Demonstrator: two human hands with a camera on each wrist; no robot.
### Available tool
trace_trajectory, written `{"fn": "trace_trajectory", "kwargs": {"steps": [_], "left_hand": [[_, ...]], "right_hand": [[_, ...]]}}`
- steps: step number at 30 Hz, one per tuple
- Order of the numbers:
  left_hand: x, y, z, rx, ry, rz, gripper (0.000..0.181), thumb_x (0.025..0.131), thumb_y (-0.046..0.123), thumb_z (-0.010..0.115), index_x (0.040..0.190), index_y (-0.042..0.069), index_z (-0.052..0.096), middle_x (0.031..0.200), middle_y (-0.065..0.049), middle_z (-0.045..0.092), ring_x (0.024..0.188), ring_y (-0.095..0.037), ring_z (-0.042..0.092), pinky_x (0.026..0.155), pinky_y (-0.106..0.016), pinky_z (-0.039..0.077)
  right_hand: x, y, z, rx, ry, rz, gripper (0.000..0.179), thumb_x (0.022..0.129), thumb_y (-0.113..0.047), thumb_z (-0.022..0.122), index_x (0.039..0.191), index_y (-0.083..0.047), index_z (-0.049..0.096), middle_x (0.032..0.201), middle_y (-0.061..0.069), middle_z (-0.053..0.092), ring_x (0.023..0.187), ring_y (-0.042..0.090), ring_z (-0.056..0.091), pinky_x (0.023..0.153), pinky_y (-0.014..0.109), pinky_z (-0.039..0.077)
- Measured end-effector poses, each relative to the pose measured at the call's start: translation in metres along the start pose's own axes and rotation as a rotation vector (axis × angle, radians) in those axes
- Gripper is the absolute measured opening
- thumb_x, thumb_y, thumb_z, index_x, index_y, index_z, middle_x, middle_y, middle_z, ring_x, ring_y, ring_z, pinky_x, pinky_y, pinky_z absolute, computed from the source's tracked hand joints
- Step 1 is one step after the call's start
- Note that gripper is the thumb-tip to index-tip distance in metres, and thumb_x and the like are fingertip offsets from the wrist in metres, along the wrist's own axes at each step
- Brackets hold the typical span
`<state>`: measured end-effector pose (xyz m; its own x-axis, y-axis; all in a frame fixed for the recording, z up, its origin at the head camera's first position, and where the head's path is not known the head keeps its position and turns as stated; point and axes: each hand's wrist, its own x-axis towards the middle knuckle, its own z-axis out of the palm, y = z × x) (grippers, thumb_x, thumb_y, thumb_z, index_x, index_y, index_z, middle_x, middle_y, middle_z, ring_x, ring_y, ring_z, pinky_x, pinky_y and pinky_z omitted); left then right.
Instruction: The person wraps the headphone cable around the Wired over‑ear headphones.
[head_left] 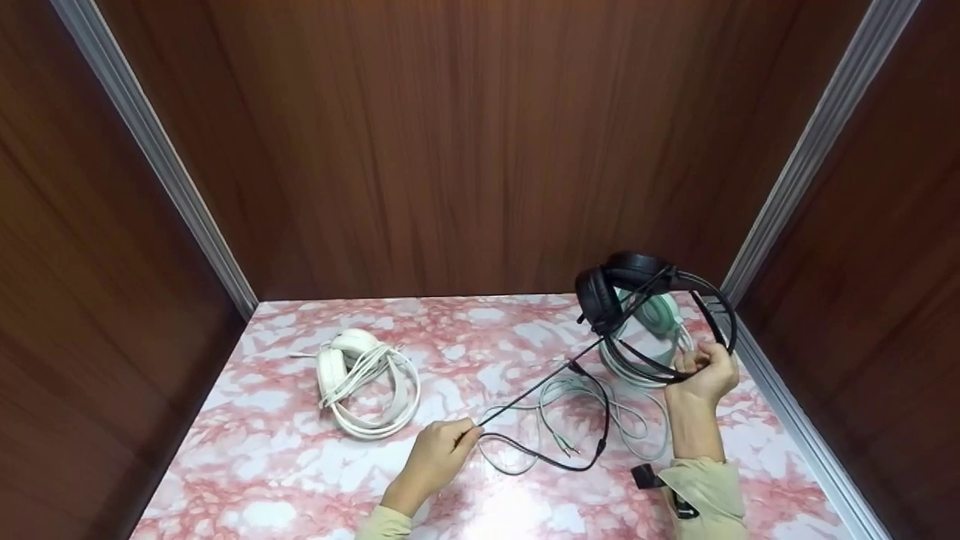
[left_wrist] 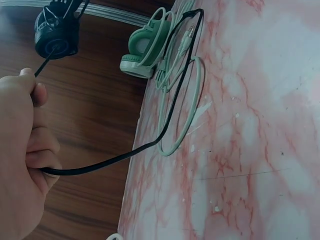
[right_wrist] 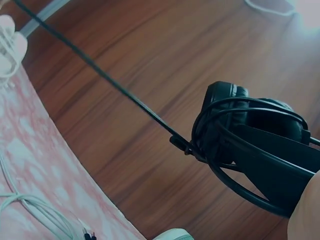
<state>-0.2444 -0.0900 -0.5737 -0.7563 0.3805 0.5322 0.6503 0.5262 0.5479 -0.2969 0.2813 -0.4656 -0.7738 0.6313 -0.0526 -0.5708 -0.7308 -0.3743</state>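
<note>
Fingers of the person's left hand (head_left: 441,454), nearer and to the left of the black headphones (head_left: 636,271), are closed round a thin black cable (head_left: 540,382); a beige sleeve (head_left: 386,523) ends behind the wrist. Beneath spreads a tabletop (head_left: 262,465) patterned like marble in white and pinkish red, with a bright patch of glare on the near side of the black headphones. From that hand one stretch of cable runs straight to the black headphones, while another droops in a slack bend toward the table on their near side. Just nearer than their ear cups, the right hand (head_left: 705,375) has its fingers bent around the headband (right_wrist: 277,180), holding the set raised off the table, cups away from the person; more black cable loops across them. A pale green cable (left_wrist: 198,90) lies in loose loops on the near side of the black headphones. Well to their left, white headphones (head_left: 354,345) lie with their cord wound around them. Behind the black headphones and partly hidden by them is a green-and-white pair (head_left: 660,313). Beyond rises a dark reddish-brown wood-grain back wall (head_left: 480,150), flanked by matching side walls (head_left: 75,262), with grey metal strips (head_left: 172,184) along the corners.
</note>
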Motion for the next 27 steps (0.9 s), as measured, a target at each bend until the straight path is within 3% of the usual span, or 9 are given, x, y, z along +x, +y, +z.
{"fn": "trace_trajectory", "kwargs": {"steps": [6, 15, 20, 27], "left_hand": [[-0.002, 0.003, -0.011, 0.035, -0.007, -0.028, 0.038, 0.100, 0.028, 0.056, 0.066, 0.021, 0.040, 0.056, 0.017, 0.028, 0.048, 0.003, 0.024, 0.046, -0.017, 0.023], [-0.002, 0.000, -0.024, 0.042, -0.028, -0.065, 0.039, 0.101, 0.033, 0.053, 0.065, 0.022, 0.043, 0.055, 0.017, 0.030, 0.048, 0.002, 0.026, 0.046, -0.019, 0.024], [-0.001, 0.000, -0.029, 0.062, -0.024, -0.028, 0.037, 0.099, 0.029, 0.057, 0.066, 0.022, 0.044, 0.056, 0.016, 0.031, 0.048, 0.002, 0.026, 0.045, -0.018, 0.025], [0.002, 0.008, -0.041, -0.027, -0.031, -0.025, 0.016, 0.096, 0.023, 0.063, 0.082, 0.017, 0.066, 0.064, 0.015, 0.047, 0.053, 0.001, 0.037, 0.048, -0.019, 0.035]], "right_hand": [[-0.001, 0.008, -0.001, -0.106, -0.024, -0.125, 0.020, 0.076, 0.013, 0.042, 0.063, -0.001, 0.040, 0.042, 0.003, 0.035, 0.035, 0.010, 0.025, 0.039, 0.023, 0.016], [0.000, 0.015, -0.008, -0.273, -0.034, -0.137, 0.020, 0.073, 0.012, 0.046, 0.061, -0.003, 0.043, 0.044, 0.003, 0.042, 0.036, 0.010, 0.032, 0.036, 0.021, 0.024], [-0.001, 0.015, -0.012, -0.349, -0.096, -0.166, 0.021, 0.073, 0.015, 0.046, 0.063, -0.003, 0.043, 0.044, 0.002, 0.040, 0.034, 0.011, 0.032, 0.034, 0.021, 0.025], [-0.003, 0.017, -0.008, -0.447, -0.112, -0.271, 0.019, 0.070, 0.017, 0.050, 0.065, -0.002, 0.050, 0.045, 0.001, 0.042, 0.035, 0.010, 0.034, 0.035, 0.022, 0.026]]}}
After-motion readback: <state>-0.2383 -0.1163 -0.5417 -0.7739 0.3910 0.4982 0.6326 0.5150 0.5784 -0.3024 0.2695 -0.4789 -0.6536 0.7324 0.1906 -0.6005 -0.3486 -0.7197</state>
